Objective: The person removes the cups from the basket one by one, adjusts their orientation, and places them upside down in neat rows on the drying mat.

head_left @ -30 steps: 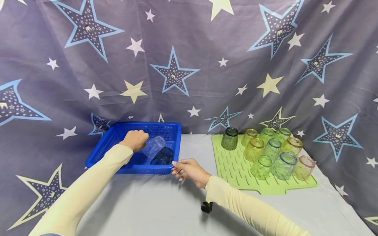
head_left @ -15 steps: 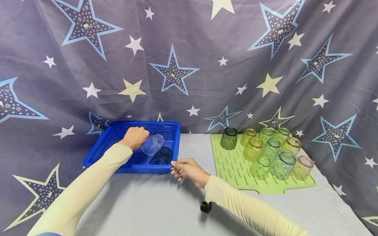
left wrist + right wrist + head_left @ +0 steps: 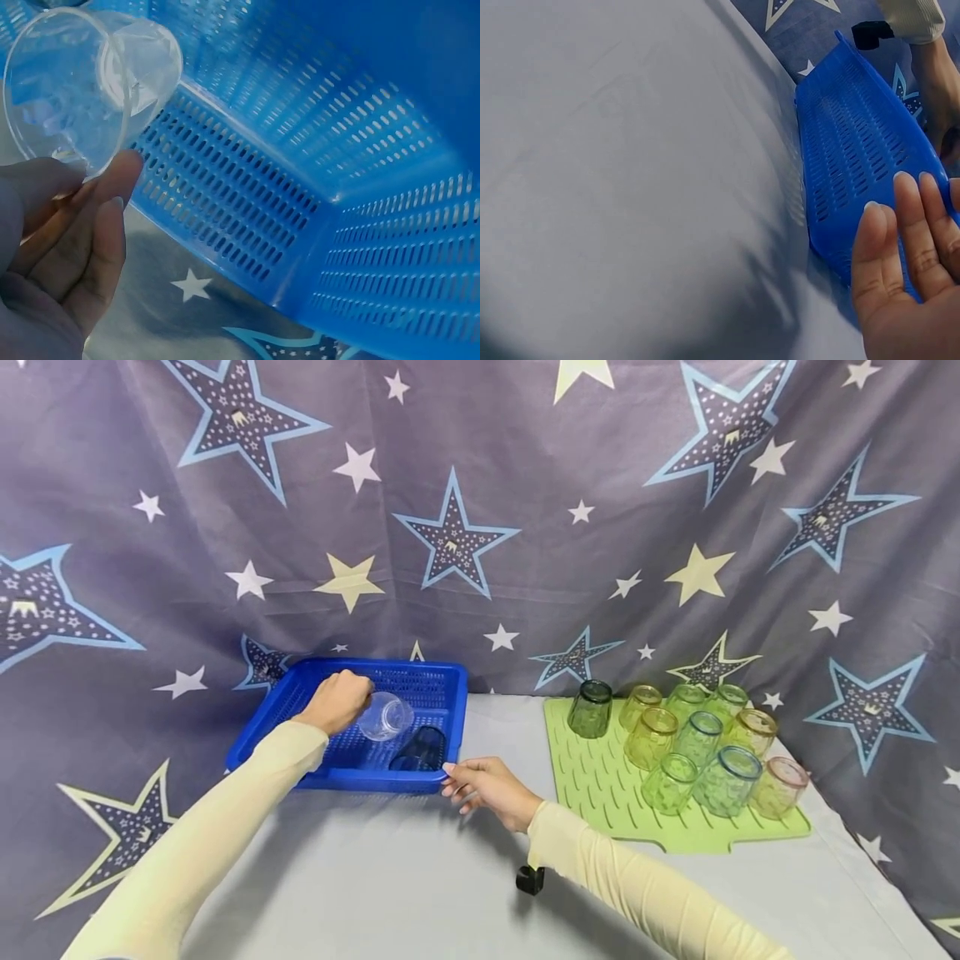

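Note:
My left hand point(image 3: 337, 702) reaches over the blue plastic basket point(image 3: 352, 777) and grips a clear glass point(image 3: 392, 714) by its rim. In the left wrist view, thumb and fingers pinch the rim of that glass point(image 3: 112, 90), which is tilted with its base pointing away. A dark glass point(image 3: 429, 743) lies inside the basket's near right corner. At that same corner my right hand point(image 3: 491, 789) pinches the basket's rim, thumb on top. From the right wrist, the other fingers point(image 3: 911, 225) show loosely extended along the basket's outer wall point(image 3: 847, 142).
A green drying mat point(image 3: 585, 777) lies on the right of the white table point(image 3: 420, 877). Several coloured glasses stand upside down on it, among them a dark green glass point(image 3: 590, 710) and a pink glass point(image 3: 780, 789). A star-patterned curtain point(image 3: 480, 635) hangs close behind.
My left hand has drawn slightly left and up with the clear glass, whose base has turned more toward the head view. My right hand stays at the basket's corner.

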Tool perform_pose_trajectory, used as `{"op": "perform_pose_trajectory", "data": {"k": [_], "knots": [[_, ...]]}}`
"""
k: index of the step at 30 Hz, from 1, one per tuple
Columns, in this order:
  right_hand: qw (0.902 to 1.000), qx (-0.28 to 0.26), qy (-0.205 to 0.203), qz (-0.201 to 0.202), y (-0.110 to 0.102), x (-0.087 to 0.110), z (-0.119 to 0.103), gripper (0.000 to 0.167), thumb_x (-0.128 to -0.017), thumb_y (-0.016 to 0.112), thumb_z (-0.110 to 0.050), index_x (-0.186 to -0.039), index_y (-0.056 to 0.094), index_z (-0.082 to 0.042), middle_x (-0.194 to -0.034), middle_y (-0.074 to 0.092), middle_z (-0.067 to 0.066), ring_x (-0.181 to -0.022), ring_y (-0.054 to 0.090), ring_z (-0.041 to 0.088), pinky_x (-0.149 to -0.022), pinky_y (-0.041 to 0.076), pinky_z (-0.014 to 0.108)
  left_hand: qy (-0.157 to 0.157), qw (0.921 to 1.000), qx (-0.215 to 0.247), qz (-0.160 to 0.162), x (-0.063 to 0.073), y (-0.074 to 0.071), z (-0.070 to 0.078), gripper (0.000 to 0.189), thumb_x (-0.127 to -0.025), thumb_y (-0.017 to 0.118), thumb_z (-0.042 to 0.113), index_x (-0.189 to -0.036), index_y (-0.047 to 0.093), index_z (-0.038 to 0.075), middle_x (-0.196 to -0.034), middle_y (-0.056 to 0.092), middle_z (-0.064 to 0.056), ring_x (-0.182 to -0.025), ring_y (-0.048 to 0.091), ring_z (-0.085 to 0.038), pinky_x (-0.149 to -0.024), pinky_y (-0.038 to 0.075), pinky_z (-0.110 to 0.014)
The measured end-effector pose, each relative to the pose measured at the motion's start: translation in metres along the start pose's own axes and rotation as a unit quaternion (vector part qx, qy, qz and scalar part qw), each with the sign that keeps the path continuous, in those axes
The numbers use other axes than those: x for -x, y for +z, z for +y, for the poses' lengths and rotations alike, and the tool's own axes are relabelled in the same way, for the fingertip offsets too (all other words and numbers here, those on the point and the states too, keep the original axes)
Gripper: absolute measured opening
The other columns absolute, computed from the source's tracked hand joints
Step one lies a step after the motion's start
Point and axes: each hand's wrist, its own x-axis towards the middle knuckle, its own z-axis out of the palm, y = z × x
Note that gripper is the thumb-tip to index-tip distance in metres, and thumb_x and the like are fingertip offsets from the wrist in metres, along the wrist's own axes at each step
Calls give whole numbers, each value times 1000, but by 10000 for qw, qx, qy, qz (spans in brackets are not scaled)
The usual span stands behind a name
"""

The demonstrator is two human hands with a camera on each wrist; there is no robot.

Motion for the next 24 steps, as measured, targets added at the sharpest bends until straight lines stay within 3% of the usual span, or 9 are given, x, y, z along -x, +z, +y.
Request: {"op": "perform_pose_trajectory", "data": {"k": [5, 10, 17, 24], "knots": [[10000, 35, -42, 59, 0, -1, -3, 35, -103, 65, -30, -112, 71, 3, -106, 72, 22, -84, 67, 25, -69, 58, 32, -38, 9997, 176, 162, 3, -10, -1, 31, -86, 63, -4, -61, 57, 13, -59, 53, -2, -55, 54, -25, -55, 49, -47], [10000, 25, -10, 23, 2, 1, -2, 35, -103, 65, -29, -111, 71, 4, -100, 73, 16, -82, 67, 24, -68, 58, 33, -51, 9991, 320, 279, 14, -16, 4, 27, -82, 61, -7, -64, 60, 13, -62, 53, 1, -58, 51, -22, -58, 49, -42], [9999, 70, 20, 82, 4, 0, 1, 34, -103, 65, -30, -110, 71, 3, -99, 74, 15, -82, 67, 25, -68, 57, 32, -255, 9961, 826, 172, 21, -21, 12, 12, -93, 71, 4, -81, 75, 3, -66, 63, 1, -58, 57, -14, -57, 50, -36], [9998, 134, -25, 149, 4, 0, 0, 35, -102, 66, -30, -110, 72, 3, -99, 74, 15, -85, 68, 29, -71, 58, 36, -423, 9933, 1058, 212, 26, -30, 20, 13, -97, 71, 8, -89, 78, 0, -69, 68, -1, -59, 61, -13, -57, 51, -35]]}}
